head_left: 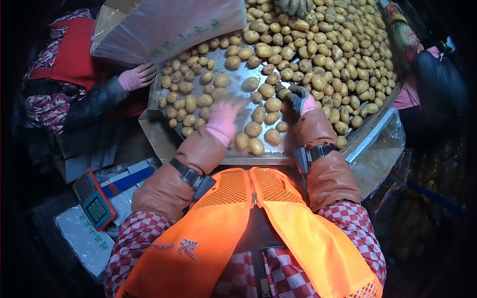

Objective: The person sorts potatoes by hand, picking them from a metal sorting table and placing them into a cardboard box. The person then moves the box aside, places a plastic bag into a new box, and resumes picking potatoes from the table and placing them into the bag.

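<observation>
My left hand, in a pink and grey glove, is smeared by motion over the metal table, among loose potatoes. Its fingers are too blurred to read. On the right, my right hand, in a dark and pink glove, rests at the edge of the big potato pile. Its fingers point up and left beside a small potato, and their grip is unclear. Between my hands lie several single potatoes on the bare metal.
A co-worker's pink-gloved hand is at the table's left edge, under a plastic-lined box. Another person's gloved hand touches the pile's top. A person in dark clothing stands right. A scale sits lower left.
</observation>
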The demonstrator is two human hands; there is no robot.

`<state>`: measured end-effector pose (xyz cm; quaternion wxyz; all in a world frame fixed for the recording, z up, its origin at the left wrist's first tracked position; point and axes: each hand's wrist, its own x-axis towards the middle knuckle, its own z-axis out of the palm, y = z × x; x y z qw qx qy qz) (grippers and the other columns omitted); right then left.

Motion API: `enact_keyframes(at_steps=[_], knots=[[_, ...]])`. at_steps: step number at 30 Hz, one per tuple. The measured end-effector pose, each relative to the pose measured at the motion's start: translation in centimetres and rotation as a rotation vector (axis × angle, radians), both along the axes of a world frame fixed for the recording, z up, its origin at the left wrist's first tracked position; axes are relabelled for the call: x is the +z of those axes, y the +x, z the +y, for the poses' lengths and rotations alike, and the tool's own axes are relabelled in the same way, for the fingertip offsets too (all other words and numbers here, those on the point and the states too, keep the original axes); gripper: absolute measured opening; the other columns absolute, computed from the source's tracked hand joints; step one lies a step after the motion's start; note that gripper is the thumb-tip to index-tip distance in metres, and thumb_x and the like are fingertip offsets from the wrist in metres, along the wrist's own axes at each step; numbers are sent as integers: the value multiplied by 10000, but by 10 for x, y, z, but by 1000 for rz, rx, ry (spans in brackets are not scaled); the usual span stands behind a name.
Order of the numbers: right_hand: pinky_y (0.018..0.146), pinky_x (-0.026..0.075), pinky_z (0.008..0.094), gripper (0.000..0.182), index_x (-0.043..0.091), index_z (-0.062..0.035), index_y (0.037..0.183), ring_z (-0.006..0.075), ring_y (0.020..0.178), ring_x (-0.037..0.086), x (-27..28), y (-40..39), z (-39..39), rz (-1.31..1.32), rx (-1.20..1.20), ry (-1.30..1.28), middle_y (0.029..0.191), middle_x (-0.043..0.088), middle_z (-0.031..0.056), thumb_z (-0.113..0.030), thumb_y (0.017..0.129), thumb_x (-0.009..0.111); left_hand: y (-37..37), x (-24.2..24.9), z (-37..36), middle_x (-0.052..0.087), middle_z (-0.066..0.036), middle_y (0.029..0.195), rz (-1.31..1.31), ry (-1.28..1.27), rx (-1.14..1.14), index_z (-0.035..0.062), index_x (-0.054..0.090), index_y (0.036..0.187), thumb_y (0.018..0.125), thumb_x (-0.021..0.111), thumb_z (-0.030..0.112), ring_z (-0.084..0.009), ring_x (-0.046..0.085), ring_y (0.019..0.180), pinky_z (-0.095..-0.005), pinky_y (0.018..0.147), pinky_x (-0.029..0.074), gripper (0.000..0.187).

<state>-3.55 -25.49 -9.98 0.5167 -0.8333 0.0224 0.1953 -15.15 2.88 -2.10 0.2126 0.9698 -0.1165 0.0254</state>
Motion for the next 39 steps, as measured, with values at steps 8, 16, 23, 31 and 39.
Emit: enact_keyframes(at_steps=[8, 16, 23, 31, 39], knots=[[869, 526, 305, 459, 559, -26, 1345, 195, 1018, 641, 43, -32, -10, 337, -86, 803, 1179, 663, 89, -200, 931, 653, 86, 25, -75, 691, -151, 1089, 991, -865, 12, 123, 549, 1368, 934, 679, 271, -240, 663, 964, -339, 848, 533, 476], [737, 485, 246, 596, 511, -7, 1402, 105, 865, 576, 111, -66, -29, 191, -58, 619, 1062, 644, 38, -237, 898, 732, 53, -2, -114, 728, -56, 998, 1115, -1516, -122, 59, 659, 1146, 976, 639, 371, -137, 658, 787, -273, 710, 546, 355], [885, 513, 272, 475, 504, -22, 1419, 138, 1050, 611, 129, -68, -45, -135, 49, 259, 1193, 646, 74, -193, 991, 618, 68, 44, -145, 717, -51, 969, 722, -735, -361, 87, 531, 1155, 726, 809, 157, -247, 680, 783, -327, 647, 520, 516], [776, 525, 245, 540, 528, -47, 1395, 123, 969, 611, 118, -55, -59, 283, -157, 741, 1138, 651, 47, -248, 930, 712, 63, 65, -158, 657, -108, 902, 605, -854, -126, 70, 537, 1198, 858, 662, 437, -227, 596, 762, -353, 631, 475, 516], [979, 496, 316, 649, 572, 25, 1324, 180, 1102, 624, 125, -26, -58, -79, 2, 576, 1220, 665, 99, -255, 802, 837, 99, 29, -169, 632, -49, 661, 685, -1202, -36, 73, 684, 1077, 982, 455, 600, -156, 524, 415, -294, 366, 418, 583]])
